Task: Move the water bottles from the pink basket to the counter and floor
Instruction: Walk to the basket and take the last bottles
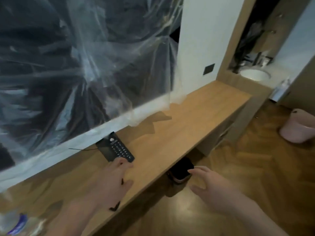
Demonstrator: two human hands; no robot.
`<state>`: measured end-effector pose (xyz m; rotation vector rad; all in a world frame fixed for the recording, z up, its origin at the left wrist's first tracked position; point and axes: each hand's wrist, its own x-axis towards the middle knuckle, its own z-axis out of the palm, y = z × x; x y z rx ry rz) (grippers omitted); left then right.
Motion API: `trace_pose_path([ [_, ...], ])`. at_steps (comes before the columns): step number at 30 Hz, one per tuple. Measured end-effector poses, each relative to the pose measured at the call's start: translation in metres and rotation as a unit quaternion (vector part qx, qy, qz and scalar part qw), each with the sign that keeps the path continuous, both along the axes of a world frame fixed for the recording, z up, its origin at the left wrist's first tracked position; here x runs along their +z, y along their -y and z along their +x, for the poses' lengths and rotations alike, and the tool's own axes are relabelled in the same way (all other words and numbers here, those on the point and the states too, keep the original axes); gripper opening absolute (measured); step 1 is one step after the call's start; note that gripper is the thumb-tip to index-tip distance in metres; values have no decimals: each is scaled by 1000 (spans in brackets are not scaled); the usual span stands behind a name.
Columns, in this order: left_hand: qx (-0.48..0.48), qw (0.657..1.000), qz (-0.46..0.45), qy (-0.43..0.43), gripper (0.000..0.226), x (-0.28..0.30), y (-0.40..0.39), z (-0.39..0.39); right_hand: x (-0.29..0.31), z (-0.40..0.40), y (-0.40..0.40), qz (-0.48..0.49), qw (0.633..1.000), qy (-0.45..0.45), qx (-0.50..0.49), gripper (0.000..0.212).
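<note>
A long wooden counter (pixel 187 113) runs from the near left to the far right. The pink basket (pixel 297 128) stands on the parquet floor at the far right, its inside hidden. A clear water bottle with a blue label (pixel 15 222) lies blurred at the counter's near-left corner. Another clear bottle (pixel 281 89) stands far back by the doorway. My left hand (pixel 115 178) hovers over the counter with fingers relaxed, holding nothing. My right hand (pixel 209 183) is held out over the floor, fingers spread and empty.
A black remote control (pixel 117 149) lies on the counter just beyond my left hand. A dark bin (pixel 180 169) sits under the counter's edge. Plastic sheeting (pixel 76 62) covers the wall panel behind. A white basin (pixel 254 74) is at the far end.
</note>
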<state>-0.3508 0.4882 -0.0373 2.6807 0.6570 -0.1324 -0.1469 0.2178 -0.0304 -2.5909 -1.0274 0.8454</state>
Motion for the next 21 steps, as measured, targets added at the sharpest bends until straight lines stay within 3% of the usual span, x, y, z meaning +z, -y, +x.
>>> trace_pose_path([
  [11, -197, 980, -17, 8, 55, 11, 143, 200, 0, 62, 189, 32, 978, 3, -208, 59],
  [21, -310, 950, -11, -21, 66, 7, 188, 381, 1, 170, 241, 20, 951, 36, -307, 66],
])
